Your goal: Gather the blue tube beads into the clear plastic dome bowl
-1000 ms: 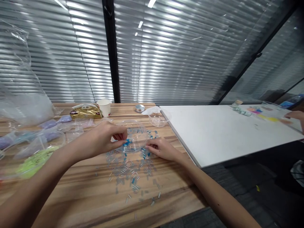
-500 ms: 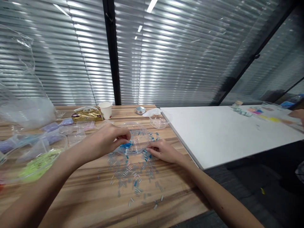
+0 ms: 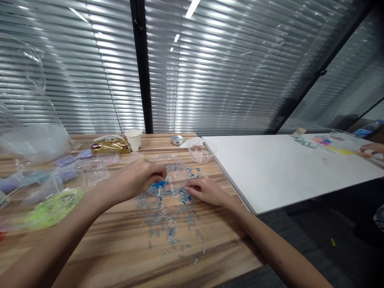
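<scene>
A round clear plastic bowl (image 3: 177, 188) stands on the wooden table, with small blue pieces (image 3: 159, 184) lying in its left part. Over that side hangs my left hand (image 3: 144, 176), its fingers pinched together close to the blue pieces; whatever is between the fingertips is hidden. My right hand (image 3: 205, 190) rests at the bowl's right edge, thumb and fingers closed near the rim; what it holds is too small to make out. Many small clear and blue capsule-like tubes (image 3: 162, 216) are scattered on the table around and in front of the bowl.
Left lie a container of yellow-green pieces (image 3: 57, 208), purple packets (image 3: 64, 161) and a large clear bag (image 3: 33, 140). Behind are a gold tissue pack (image 3: 111, 145), a paper cup (image 3: 133, 140), a tin (image 3: 177, 139) and another clear bowl (image 3: 201, 154). Another person's hand (image 3: 372, 149) shows far right.
My left hand has shifted slightly right and remains pinched over the bowl. My right hand has stayed in place. The other person's hand at far right has moved further into view.
</scene>
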`<state>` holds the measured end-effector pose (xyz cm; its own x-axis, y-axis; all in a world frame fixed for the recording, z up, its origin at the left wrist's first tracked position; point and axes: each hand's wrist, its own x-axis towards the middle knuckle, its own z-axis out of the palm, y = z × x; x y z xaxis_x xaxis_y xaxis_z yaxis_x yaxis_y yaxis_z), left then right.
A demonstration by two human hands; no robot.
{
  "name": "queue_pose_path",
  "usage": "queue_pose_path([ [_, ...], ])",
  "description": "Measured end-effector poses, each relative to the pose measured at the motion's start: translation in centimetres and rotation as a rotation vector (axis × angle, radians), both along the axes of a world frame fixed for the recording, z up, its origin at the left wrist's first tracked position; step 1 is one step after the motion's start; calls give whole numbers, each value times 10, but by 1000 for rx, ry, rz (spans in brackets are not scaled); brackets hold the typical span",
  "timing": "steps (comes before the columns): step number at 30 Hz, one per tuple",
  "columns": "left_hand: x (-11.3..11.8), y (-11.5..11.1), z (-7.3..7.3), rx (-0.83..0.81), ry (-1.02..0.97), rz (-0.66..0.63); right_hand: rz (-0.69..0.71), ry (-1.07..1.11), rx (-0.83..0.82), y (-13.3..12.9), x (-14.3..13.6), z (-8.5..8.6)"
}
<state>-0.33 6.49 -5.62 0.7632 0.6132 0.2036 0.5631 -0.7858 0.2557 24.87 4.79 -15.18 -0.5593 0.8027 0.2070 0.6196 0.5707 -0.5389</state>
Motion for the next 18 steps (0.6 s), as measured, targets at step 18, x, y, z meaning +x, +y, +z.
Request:
queue_pose_path([
  [18,4,4,-3,30,25,23,12,12,2,1,1,-1],
])
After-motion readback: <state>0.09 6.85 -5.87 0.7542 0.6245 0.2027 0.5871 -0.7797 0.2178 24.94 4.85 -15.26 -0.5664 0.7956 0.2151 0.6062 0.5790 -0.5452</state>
